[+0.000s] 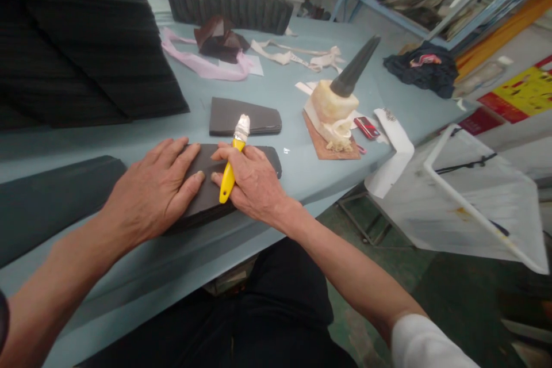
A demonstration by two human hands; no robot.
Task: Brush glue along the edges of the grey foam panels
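Pink ribbon (pixel 194 60), black cone (pixel 356 69), pale block (pixel 332 104)

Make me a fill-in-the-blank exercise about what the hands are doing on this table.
1. The right hand grips a brush with a ____ handle.
2. The left hand lies flat on a dark fabric piece, which rests on a light ____ table.
3. A black cone stands in a pale block, off to the ____ of both hands.

Missing words: yellow; blue; right.
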